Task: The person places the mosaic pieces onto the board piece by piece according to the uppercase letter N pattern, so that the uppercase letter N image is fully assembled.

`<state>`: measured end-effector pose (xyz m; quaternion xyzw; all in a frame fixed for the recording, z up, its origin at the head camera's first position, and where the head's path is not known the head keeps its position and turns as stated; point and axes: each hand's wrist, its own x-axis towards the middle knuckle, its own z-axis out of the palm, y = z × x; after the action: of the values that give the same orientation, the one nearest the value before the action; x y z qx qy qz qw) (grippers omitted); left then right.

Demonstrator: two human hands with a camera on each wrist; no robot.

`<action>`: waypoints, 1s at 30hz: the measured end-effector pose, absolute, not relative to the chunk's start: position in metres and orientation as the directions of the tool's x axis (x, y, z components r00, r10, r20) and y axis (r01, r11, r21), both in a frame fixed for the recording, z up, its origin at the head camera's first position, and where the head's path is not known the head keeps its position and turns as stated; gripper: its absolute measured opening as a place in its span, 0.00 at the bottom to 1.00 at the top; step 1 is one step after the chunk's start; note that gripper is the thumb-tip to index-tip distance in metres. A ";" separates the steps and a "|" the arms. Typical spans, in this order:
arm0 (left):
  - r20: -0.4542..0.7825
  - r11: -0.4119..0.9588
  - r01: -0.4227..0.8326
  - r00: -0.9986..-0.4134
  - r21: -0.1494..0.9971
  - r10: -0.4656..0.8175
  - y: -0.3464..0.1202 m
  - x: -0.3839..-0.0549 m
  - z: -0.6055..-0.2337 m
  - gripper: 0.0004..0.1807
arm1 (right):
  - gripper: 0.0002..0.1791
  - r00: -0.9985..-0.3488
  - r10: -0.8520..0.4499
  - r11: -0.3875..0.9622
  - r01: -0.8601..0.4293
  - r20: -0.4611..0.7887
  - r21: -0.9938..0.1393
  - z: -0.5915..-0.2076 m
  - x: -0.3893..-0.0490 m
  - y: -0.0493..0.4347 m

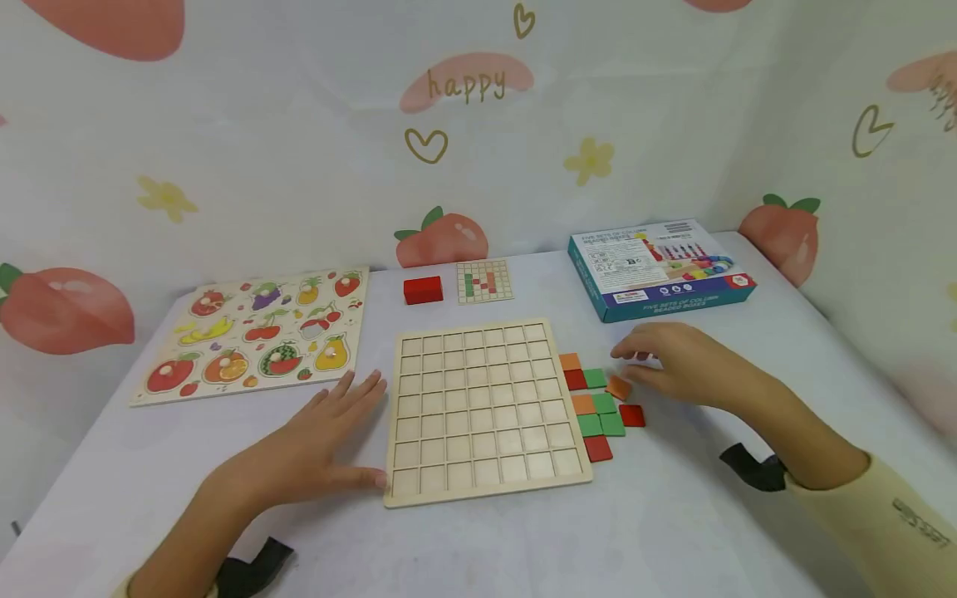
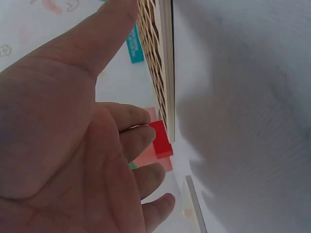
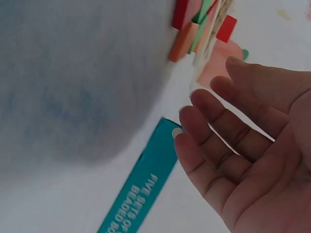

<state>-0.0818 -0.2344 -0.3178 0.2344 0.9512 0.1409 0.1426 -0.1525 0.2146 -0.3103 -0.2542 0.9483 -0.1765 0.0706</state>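
Note:
A wooden grid board (image 1: 478, 407) with bare square cells lies flat in the middle of the table. My left hand (image 1: 310, 453) rests along its left side, fingers spread, thumb tip at the board's lower left edge. To the right of the board lie several small square tiles in green (image 1: 613, 424), red (image 1: 631, 415) and orange (image 1: 618, 387). Over the table just beyond these tiles hovers my right hand (image 1: 676, 365), its fingers loosely bent and nothing between them. The right wrist view shows that hand's palm (image 3: 272, 194) with bare fingertips.
At the back left lies a fruit puzzle board (image 1: 262, 332). Behind the grid stand a red block (image 1: 423, 290) and a small pattern card (image 1: 485, 281) with coloured squares. A flat teal-edged box (image 1: 661, 270) lies at the back right, close beyond my right hand.

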 end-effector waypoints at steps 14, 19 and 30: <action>-0.311 0.834 0.375 -0.801 0.405 0.511 -0.229 -0.083 -0.322 0.68 | 0.11 -0.845 -0.471 0.834 -0.333 -0.254 -0.440 -0.321 -0.176 0.192; -0.308 0.833 0.379 -0.801 0.404 0.514 -0.230 -0.083 -0.322 0.68 | 0.09 -0.840 -0.478 0.818 -0.318 -0.258 -0.480 -0.321 -0.177 0.191; -0.317 0.840 0.375 -0.802 0.393 0.507 -0.230 -0.083 -0.324 0.68 | 0.03 -0.847 -0.486 0.739 -0.266 -0.216 -0.619 -0.323 -0.183 0.194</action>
<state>-0.0835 -0.2297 -0.3239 0.2355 0.9360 0.1575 0.2091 -0.1832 0.1939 -0.3228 -0.2056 0.9139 -0.2971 0.1849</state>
